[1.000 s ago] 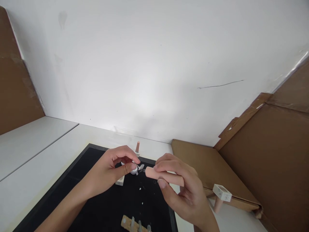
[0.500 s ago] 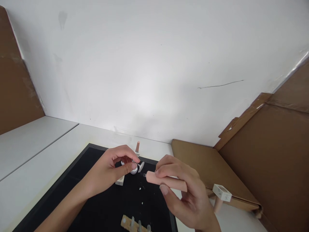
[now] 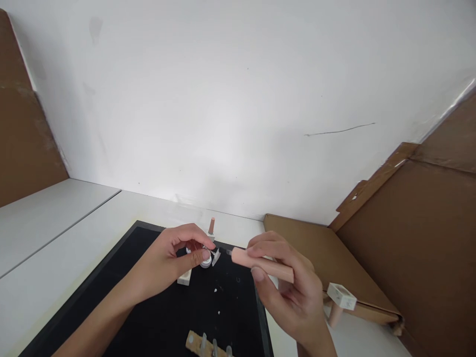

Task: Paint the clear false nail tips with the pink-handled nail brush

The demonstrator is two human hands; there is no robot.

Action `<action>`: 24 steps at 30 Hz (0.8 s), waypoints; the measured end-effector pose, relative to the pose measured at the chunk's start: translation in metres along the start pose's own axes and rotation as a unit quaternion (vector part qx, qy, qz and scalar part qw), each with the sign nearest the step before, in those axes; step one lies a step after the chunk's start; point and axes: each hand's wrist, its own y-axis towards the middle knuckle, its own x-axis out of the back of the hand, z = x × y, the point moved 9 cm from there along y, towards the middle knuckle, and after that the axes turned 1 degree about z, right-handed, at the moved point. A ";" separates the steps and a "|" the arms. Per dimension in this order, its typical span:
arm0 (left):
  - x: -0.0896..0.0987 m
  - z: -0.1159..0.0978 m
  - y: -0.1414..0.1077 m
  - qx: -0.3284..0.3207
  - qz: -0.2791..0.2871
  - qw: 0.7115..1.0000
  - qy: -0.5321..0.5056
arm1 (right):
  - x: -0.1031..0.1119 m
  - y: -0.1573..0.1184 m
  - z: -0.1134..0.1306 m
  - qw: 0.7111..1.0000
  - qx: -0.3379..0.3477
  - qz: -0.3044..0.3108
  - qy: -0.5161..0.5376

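My left hand (image 3: 184, 255) pinches a small holder between thumb and fingertips. A pale false nail (image 3: 216, 258) sits at its end, tilted, over a black mat (image 3: 159, 307). My right hand (image 3: 288, 282) is closed around the pink cap (image 3: 264, 265) of a nail polish brush, whose thin brush end (image 3: 227, 252) points left, close to the nail. Whether the bristles touch it I cannot tell. Behind my left fingers are a small round white container (image 3: 206, 261) and a whitish square bottle (image 3: 184, 279), both partly hidden.
A pink-capped bottle (image 3: 211, 225) stands at the mat's back edge. At the right, another whitish bottle (image 3: 341, 296) rests on its pink cap beside a cardboard box (image 3: 316, 253). A strip (image 3: 192, 342) bearing several nail tips lies in front. White bits dot the mat.
My right hand has moved up and slightly right with the brush, from below the nail's side to near its upper end. My left hand has hardly moved.
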 end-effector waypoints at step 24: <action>-0.003 0.007 -0.002 0.040 0.004 0.999 -0.032 | -0.002 0.001 -0.007 0.998 -0.057 0.018 0.013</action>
